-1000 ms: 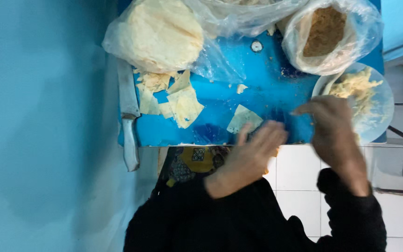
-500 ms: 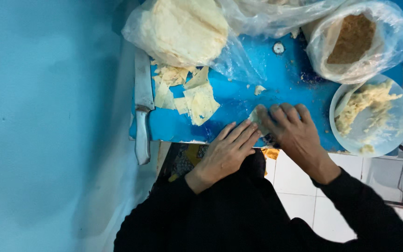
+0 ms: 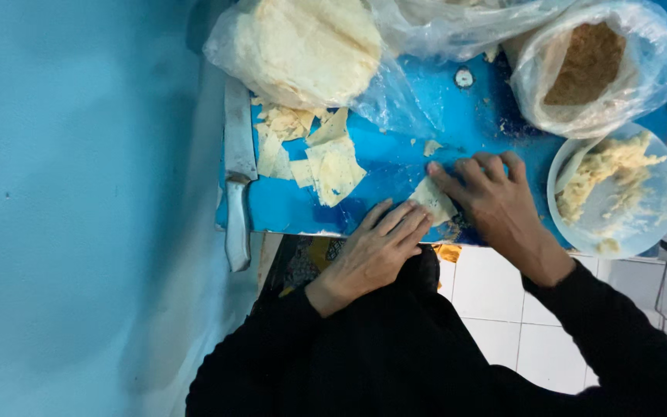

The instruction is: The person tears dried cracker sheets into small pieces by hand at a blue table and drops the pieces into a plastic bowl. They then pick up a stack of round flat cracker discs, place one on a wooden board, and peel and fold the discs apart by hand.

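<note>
The head view shows a small pale dough piece. It is thin, flat and has pointy corners. It lies on the blue board, near the front edge, between both hands. The left hand lies flat with its fingers out, fingertips touching the piece. The right hand presses down on it with curled fingers, not closed around it. A knife lies at the board's left edge.

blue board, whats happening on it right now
A person in black sleeves works a small pale dough piece on the blue board, left hand and right hand both pressing on it. Cut dough scraps and a knife lie to the left; a bowl of filling sits at right.
</note>
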`<state>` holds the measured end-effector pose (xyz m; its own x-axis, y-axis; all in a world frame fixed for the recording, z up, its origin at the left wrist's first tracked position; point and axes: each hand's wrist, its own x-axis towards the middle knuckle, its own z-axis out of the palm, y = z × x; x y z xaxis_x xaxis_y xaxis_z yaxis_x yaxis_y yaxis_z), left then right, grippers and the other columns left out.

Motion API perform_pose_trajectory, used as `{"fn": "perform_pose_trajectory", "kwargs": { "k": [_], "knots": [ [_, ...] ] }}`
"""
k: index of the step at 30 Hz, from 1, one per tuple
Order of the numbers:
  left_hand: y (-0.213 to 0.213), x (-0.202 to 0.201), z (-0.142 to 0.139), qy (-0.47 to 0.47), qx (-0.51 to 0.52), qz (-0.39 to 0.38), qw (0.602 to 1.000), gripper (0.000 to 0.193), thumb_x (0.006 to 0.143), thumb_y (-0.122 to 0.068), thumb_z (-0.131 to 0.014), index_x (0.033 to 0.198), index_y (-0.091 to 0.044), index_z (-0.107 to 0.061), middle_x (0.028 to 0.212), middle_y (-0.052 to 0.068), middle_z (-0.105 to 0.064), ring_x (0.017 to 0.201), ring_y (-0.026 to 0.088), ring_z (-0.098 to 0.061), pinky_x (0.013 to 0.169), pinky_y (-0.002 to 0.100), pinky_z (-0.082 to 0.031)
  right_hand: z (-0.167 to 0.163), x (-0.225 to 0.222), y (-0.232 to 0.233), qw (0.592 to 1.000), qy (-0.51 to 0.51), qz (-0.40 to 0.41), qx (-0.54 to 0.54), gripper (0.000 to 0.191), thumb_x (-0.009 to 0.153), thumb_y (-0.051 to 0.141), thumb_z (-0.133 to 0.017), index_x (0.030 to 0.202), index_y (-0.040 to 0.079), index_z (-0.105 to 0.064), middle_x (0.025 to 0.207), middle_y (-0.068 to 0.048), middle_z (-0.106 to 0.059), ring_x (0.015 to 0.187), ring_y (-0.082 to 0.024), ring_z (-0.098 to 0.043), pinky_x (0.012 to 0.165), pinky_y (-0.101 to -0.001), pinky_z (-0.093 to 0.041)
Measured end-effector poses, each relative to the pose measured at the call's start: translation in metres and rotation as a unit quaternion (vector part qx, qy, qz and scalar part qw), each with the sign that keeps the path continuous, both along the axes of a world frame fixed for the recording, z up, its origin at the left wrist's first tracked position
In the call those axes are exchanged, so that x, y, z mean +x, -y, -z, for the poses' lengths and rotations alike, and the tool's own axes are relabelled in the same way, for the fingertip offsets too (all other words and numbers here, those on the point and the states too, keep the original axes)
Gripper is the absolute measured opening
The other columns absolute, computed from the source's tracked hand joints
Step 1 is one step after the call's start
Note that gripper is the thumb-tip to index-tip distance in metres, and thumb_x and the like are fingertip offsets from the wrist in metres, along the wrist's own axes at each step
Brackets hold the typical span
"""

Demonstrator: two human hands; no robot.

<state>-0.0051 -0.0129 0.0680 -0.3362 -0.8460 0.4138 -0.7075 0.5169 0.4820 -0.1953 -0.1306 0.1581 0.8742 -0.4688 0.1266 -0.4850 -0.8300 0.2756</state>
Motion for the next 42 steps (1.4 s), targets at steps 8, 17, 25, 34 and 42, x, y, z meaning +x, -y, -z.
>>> {"fn": "perform_pose_trajectory", "kwargs": {
  "k": [8, 17, 25, 34, 42],
  "knots": [
    [0.002, 0.004, -0.003, -0.015, -0.015, -0.005, 1.000, 0.050, 0.099, -0.022, -0.065, 0.146, -0.008, -0.053, 0.147, 0.012, -0.054, 0.143, 0.030, -0.047, 0.122, 0.052, -0.034, -0.038, -0.026, 0.034, 0.978, 0.189, 0.075, 0.047, 0.042, 0.081, -0.011, -0.060, 0.112, 0.012, -0.076, 0.123, -0.008, -0.068, 0.117, -0.033, -0.059, 0.100, -0.0470, -0.044],
    [0.007, 0.003, 0.010, -0.032, -0.030, 0.009, 0.999, 0.040, 0.100, -0.013, -0.061, 0.138, -0.004, -0.058, 0.144, 0.018, -0.056, 0.142, 0.035, -0.048, 0.122, 0.059, -0.033, -0.032, -0.039, 0.141, 0.952, 0.229, 0.183, 0.085, 0.018, 0.097, 0.004, -0.068, 0.111, -0.005, -0.060, 0.099, -0.029, -0.068, 0.092, -0.051, -0.066, 0.077, -0.0561, -0.053],
    [0.006, 0.007, 0.007, -0.173, -0.033, -0.036, 0.984, 0.028, 0.099, 0.004, -0.056, 0.127, 0.000, -0.061, 0.143, 0.020, -0.057, 0.137, 0.036, -0.056, 0.118, 0.048, -0.046, -0.003, -0.026, 0.162, 0.967, 0.154, 0.203, 0.016, 0.054, 0.090, 0.005, -0.072, 0.126, -0.019, -0.039, 0.083, -0.031, -0.067, 0.080, -0.049, -0.068, 0.071, -0.0534, -0.054],
    [0.013, -0.002, -0.024, -0.186, 0.013, -0.150, 0.971, 0.032, 0.094, -0.011, -0.074, 0.112, 0.010, -0.056, 0.120, 0.023, -0.050, 0.109, 0.040, -0.056, 0.093, 0.047, -0.050, -0.053, -0.025, 0.087, 0.888, 0.295, 0.232, 0.265, 0.047, 0.101, 0.006, -0.078, 0.129, -0.006, -0.042, 0.103, -0.019, -0.075, 0.091, -0.025, -0.076, 0.076, -0.0373, -0.060],
    [0.015, -0.005, -0.029, -0.137, 0.052, -0.172, 0.974, 0.026, 0.090, -0.006, -0.075, 0.102, 0.011, -0.061, 0.112, 0.021, -0.053, 0.101, 0.034, -0.058, 0.084, 0.041, -0.054, 0.009, 0.027, -0.024, 0.915, 0.273, 0.026, 0.296, 0.028, 0.093, 0.006, -0.074, 0.115, 0.003, -0.055, 0.113, -0.018, -0.072, 0.099, -0.035, -0.073, 0.079, -0.0398, -0.059]
  ]
}}
